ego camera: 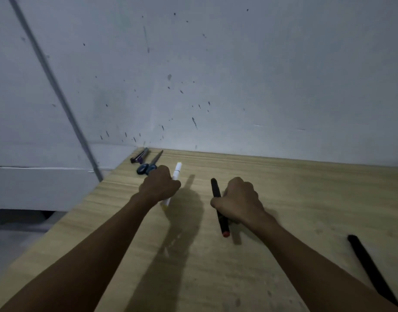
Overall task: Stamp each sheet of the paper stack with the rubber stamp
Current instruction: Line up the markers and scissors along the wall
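My left hand [159, 185] is closed around a white marker [177, 171] with a yellowish lower end, held slanted just above the wooden table [306, 199]. My right hand [238, 201] grips a black marker [215, 188] with a red tip at its near end, close to the tabletop. No paper stack or rubber stamp shows in the head view.
Blue-handled scissors [148, 166] and a dark pen-like object [139, 156] lie at the table's far left corner, just behind my left hand. A long black strip [369, 266] lies near the right edge. A speckled white wall stands directly behind the table; the floor drops off on the left.
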A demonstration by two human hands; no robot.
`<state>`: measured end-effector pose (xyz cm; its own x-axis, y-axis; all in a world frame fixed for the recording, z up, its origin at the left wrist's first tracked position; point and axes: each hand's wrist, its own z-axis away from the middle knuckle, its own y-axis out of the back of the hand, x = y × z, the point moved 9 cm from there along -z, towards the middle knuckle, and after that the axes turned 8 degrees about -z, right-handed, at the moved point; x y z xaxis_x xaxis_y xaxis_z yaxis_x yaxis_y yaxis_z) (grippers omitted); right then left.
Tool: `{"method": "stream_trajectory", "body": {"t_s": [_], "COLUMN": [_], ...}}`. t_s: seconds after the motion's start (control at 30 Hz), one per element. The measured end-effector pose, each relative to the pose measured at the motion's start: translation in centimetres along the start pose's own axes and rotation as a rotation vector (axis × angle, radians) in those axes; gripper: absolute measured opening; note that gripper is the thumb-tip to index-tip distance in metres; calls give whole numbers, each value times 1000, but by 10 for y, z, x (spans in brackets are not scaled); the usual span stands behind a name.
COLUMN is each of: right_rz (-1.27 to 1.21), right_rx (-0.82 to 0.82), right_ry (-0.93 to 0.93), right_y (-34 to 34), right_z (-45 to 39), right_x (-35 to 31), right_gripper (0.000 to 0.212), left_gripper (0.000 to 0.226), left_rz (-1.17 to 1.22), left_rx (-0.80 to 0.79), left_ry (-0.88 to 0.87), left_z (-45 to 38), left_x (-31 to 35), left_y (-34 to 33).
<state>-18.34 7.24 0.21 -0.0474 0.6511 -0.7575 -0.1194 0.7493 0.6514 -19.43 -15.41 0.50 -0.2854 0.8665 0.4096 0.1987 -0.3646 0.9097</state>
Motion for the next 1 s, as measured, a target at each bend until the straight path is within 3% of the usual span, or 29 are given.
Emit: {"method": "stream_trajectory", "body": {"t_s": [0.27, 0.4, 0.73, 1.0], "right_rz": [26, 83, 60, 66], "right_rx": [26, 86, 176, 188], "right_ry": [70, 102, 146, 183], "right_y": [-50, -66, -93, -106], "right_z": [-85, -120, -183, -198], "right_x": [-44, -56, -70, -77], "right_gripper": [28, 30, 34, 39], "left_gripper": [17, 25, 42, 43], "left_rz": [-275, -352, -314, -259], "left_rx": [49, 95, 110, 81], "left_ry": [-61, -88, -88, -73], "left_z": [-93, -124, -172, -170], "left_x": [-16, -17, -28, -28], "left_y": [4, 2, -20, -22]}}
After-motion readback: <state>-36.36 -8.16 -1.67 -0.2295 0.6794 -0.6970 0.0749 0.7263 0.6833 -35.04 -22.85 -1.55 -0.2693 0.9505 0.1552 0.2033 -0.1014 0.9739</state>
